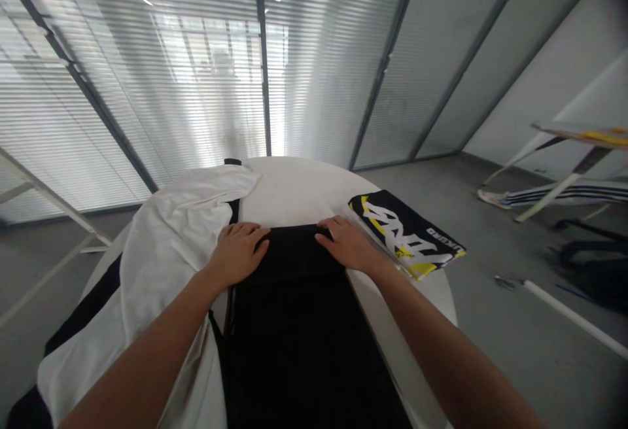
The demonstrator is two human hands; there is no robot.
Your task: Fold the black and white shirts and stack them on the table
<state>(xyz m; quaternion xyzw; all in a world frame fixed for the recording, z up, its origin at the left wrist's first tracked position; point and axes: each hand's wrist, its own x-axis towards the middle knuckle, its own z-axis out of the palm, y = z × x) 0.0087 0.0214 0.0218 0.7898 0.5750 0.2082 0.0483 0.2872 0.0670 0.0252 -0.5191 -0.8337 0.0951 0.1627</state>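
A black garment lies folded in a long strip down the middle of a white round table. My left hand rests flat on its far left corner, fingers spread and open. On the far right corner my right hand lies flat too, fingers stretched out. A white garment is heaped to the left of the black one, touching my left hand's side.
A folded black, white and yellow printed cloth lies at the table's right edge. Glass walls with blinds stand behind. A white frame is at left. At right stands another table, with a person's foot in a shoe beneath.
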